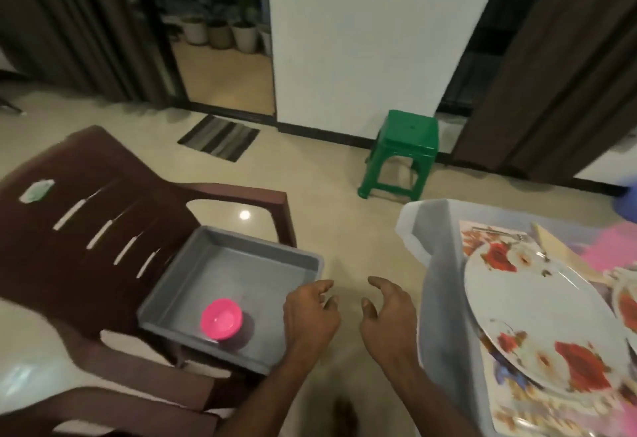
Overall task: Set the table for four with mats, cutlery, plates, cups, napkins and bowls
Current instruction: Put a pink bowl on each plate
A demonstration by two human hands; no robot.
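A pink bowl (221, 322) lies alone in a grey tray (238, 267) that rests on the seat of a brown plastic chair (86, 229). My left hand (310, 316) hovers over the tray's right edge, fingers apart and holding nothing. Beside it, my right hand (389, 316) hangs over the floor between chair and table, also holding nothing. On the table at the right a white plate with red flowers (537, 323) sits on a floral mat (510, 412). A second plate (625, 309) is cut off by the right edge.
The table (441, 298) wears a clear plastic cover. A green plastic stool (401, 154) stands by the white wall, a striped doormat (219, 137) at the doorway with potted plants beyond. Dark curtains hang left and right. A pink sheet (603, 247) lies behind the plate.
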